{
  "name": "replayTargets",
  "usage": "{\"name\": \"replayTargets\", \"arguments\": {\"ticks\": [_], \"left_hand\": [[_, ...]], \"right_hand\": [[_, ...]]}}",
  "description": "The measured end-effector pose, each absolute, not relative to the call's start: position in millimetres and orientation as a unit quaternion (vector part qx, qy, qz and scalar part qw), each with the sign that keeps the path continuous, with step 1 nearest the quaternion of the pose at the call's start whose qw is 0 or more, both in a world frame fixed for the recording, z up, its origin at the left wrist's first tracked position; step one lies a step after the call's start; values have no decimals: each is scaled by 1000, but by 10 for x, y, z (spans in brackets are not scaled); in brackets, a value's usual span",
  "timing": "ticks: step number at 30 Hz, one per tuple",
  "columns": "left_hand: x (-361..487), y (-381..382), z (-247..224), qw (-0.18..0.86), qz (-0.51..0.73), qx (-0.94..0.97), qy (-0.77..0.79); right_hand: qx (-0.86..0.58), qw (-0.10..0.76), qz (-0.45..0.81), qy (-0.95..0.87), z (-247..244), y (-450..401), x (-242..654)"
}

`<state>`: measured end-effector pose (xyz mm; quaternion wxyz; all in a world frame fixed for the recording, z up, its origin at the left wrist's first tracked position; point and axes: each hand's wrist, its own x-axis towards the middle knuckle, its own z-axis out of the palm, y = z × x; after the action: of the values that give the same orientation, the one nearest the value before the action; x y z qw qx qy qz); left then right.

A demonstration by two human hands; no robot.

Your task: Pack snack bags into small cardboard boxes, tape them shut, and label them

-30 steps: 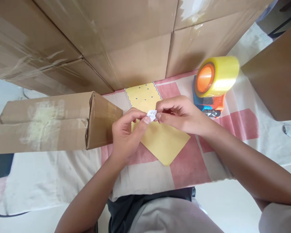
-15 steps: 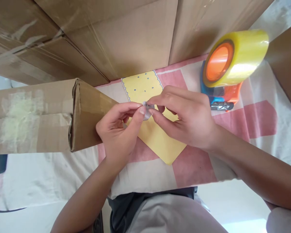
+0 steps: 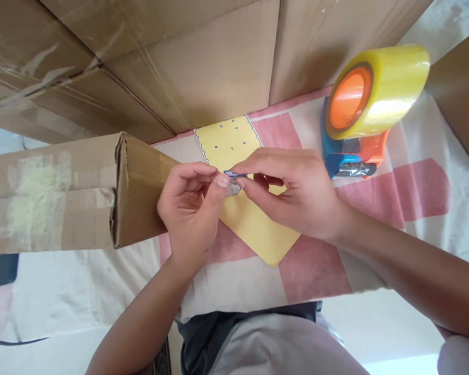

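Observation:
Between the fingertips of both hands is a small greyish-white piece (image 3: 233, 188) with a blue edge on top; what it is made of is too small to tell. My left hand (image 3: 193, 208) pinches it from the left with thumb and forefinger. From the right, the thumb and forefinger of my right hand (image 3: 293, 190) close on the same piece. Just below the hands lies a yellow paper (image 3: 263, 234) with a scalloped border and small blue diamonds at its far end. The hands hide its middle part.
Large cardboard boxes (image 3: 203, 67) stand along the back. A taped carton (image 3: 78, 192) juts in from the left. At the right, a tape dispenser (image 3: 354, 156) carries a yellow tape roll (image 3: 398, 88). A pink and white cloth (image 3: 316, 271) covers the surface.
A blue edge now shows on the small piece between the fingertips. My right hand's fingers have tilted flatter and shifted slightly left.

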<state>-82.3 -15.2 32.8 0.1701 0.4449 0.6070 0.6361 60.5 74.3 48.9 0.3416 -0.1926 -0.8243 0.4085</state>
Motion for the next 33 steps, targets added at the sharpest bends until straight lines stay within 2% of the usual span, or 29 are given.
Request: {"name": "replayTargets", "arguments": {"ticks": [3,9,16,20,24,27,30,33], "left_hand": [[-856,-145,322,119,607,496,609],[-857,-163,343,132,604,476,625],[-862,-170,354,169,589,470,636],[-877,-167,368,278,598,387,644],[-869,-153,379,369,615,299,630],[-874,-127,374,394,626,261,620],[-898,-97,346,388,618,250,636],[-910,-90,284,339,584,318,665]], "right_hand": [[-196,347,457,-795,499,735,590],[-216,335,505,-766,502,719,583],[-209,332,357,-848,455,752,616],[-206,333,287,-874,424,736,611],[-219,321,282,-877,413,719,597],[-198,322,284,-881,392,733,601],[-146,346,287,-881,371,746,619],[-108,380,324,-860,381,736,629]]}}
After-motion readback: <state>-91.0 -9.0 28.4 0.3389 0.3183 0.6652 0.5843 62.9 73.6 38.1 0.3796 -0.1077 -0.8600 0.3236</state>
